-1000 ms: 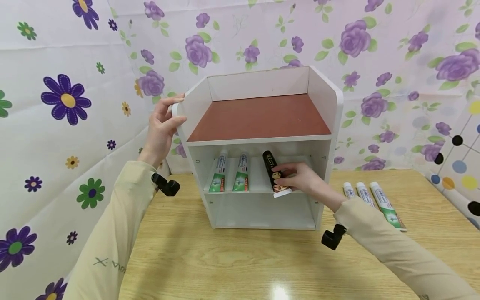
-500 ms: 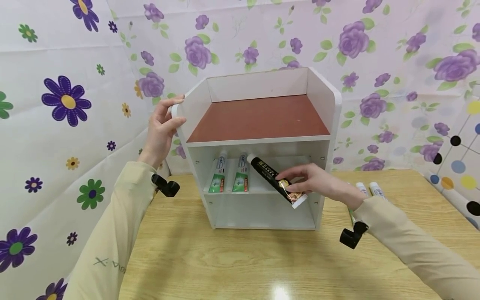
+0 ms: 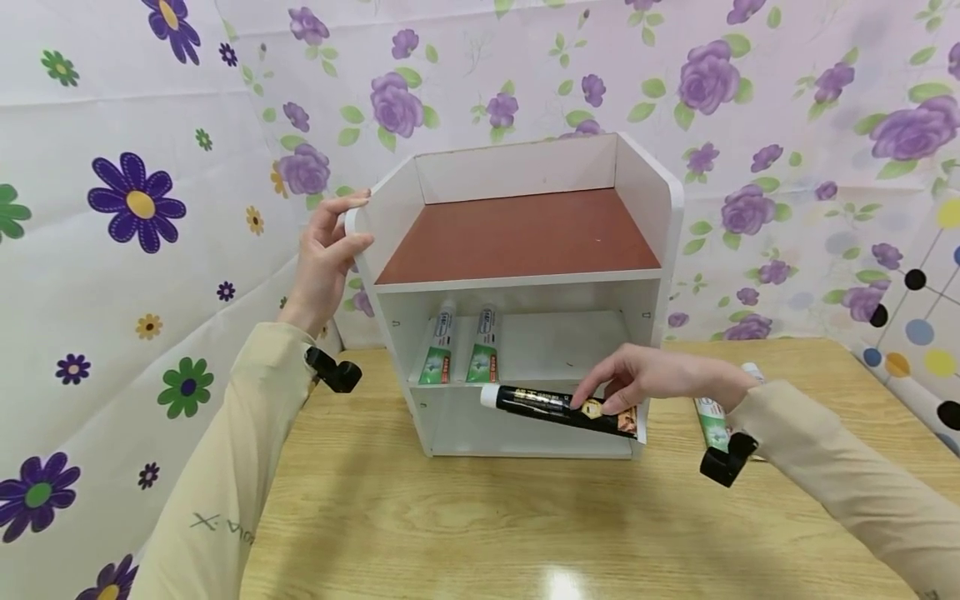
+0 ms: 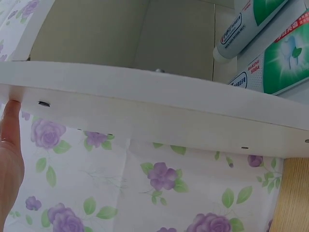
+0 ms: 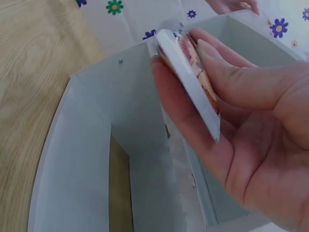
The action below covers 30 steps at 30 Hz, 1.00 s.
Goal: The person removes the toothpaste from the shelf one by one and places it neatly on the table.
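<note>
My right hand (image 3: 648, 377) pinches a black toothpaste tube (image 3: 536, 402) between thumb and fingers, in front of the lower opening of a white shelf unit (image 3: 667, 208). The tube lies nearly level, its white cap to the left. In the right wrist view, the tube's white crimped end (image 5: 190, 82) shows between the fingers. My left hand (image 3: 322, 258) grips the upper left side panel of the unit, thumb in front. Two white-and-green toothpaste tubes (image 3: 437, 350) (image 3: 483, 350) lean side by side on the left of the middle shelf.
The unit's brown-red top board (image 3: 517, 233) has raised white sides. More white-and-green tubes (image 3: 711, 421) lie on the wooden table (image 3: 450, 525) at the right, partly hidden by the right forearm. Flowered cloth (image 3: 480, 75) hangs behind.
My right hand has taken the black tube off the middle shelf, bringing it forward and down and turning it from steeply slanted to nearly level. The left hand has stayed on the panel.
</note>
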Motion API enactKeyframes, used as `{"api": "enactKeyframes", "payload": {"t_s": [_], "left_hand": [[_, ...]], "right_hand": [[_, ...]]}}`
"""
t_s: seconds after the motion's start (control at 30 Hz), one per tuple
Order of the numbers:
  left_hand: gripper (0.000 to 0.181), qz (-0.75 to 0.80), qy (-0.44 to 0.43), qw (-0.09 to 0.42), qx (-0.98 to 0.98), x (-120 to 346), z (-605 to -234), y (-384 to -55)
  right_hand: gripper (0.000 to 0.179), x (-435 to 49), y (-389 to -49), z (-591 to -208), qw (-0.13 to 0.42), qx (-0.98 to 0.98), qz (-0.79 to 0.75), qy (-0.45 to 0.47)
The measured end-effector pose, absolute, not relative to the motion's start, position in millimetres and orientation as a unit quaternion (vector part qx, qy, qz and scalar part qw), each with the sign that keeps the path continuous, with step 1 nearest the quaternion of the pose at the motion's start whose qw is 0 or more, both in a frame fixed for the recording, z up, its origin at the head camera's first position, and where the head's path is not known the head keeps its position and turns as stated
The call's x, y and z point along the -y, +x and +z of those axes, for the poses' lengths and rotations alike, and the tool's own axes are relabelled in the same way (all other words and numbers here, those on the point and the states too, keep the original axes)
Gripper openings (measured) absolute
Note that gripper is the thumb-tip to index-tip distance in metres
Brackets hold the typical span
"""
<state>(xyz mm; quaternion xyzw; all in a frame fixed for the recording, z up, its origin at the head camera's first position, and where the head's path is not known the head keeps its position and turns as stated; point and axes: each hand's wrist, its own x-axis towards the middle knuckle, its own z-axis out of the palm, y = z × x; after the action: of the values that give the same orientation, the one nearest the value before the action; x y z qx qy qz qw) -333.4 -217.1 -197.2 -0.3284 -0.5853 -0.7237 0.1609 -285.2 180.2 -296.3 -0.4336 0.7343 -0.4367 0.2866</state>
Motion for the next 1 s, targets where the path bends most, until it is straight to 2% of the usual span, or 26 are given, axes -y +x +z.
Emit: {"api": "enactKeyframes", "payload": {"t_s": [0.3,0.8,1.0], "left_hand": [[0.035,-0.721,-0.326,0.162,0.589,215.6,-198.0,-333.8],[0.034,-0.719,-0.326,0.169,0.590,215.5,-196.2,-334.0],[0.034,-0.724,-0.324,0.164,0.586,217.3,-196.9,-334.6]], "right_hand": [[0.026,-202.5,-285.2,-299.7,0.321,-0.722,-0.407,-0.459],[0.027,-265.6,-286.5,-307.5,0.322,-0.709,-0.404,-0.480],[0.026,-295.3,-288.0,-311.2,0.340,-0.718,-0.403,-0.455]]}}
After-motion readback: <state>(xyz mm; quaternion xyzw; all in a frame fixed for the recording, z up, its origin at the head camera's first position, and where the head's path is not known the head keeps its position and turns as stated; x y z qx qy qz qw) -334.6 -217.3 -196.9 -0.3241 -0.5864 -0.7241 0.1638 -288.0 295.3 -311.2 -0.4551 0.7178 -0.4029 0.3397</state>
